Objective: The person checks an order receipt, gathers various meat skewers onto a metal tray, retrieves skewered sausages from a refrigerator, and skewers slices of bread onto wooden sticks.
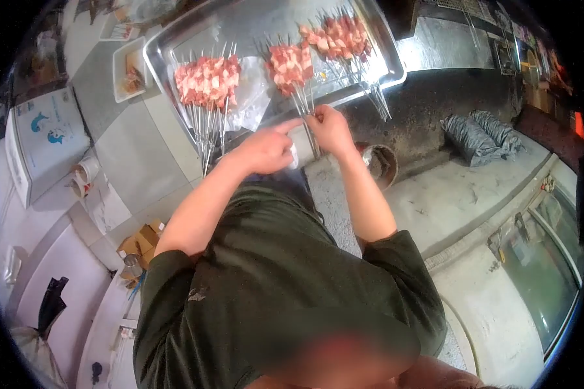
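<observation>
A metal tray (pixel 253 29) holds three groups of meat skewers: one at the left (pixel 207 81), a smaller one in the middle (pixel 289 65) and one at the right (pixel 339 39). Their metal sticks stick out over the near rim. My right hand (pixel 331 129) pinches the stick ends of the middle group. Just left of it, my left hand (pixel 264 151) has its index finger stretched toward those sticks, the other fingers curled. Whether anything lies in the curled fingers is hidden.
A white dish with meat scraps (pixel 131 70) is left of the tray. A white box with blue prints (pixel 48 126) stands farther left. Grey wrapped bundles (pixel 470 139) lie on a ledge at the right, with a round metal opening (pixel 379 164) nearer me.
</observation>
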### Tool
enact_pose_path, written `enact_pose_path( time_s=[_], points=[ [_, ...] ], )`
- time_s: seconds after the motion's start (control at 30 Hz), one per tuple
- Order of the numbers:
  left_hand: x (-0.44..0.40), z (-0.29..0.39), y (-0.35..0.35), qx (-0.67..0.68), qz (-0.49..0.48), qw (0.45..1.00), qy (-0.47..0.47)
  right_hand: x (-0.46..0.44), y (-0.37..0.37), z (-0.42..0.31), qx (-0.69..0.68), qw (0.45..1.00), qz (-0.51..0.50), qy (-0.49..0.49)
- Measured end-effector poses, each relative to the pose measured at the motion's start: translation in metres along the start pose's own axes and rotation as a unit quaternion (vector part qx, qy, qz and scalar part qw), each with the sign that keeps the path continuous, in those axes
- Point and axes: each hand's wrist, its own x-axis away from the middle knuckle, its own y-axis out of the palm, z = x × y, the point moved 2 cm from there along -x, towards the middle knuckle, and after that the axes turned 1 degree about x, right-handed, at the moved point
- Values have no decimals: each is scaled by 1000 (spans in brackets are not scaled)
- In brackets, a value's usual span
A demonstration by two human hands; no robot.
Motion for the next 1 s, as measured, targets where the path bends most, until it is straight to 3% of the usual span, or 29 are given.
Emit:
enact_pose_path(
  time_s=[0.27,0.57,0.77,1.0],
  points=[
    [-12,-4,11,-139,33,989,45,2,-17,-10,-16,1000,-9,-8],
    [-19,2,17,-244,43,969,12,3,-23,-13,-10,999,10,-36],
    [-23,-2,16,-255,54,965,33,-1,-27,-12,-42,998,-34,-15],
    [-25,-5,18,-285,25,958,1,-2,-24,-16,173,983,20,-66]
  ],
)
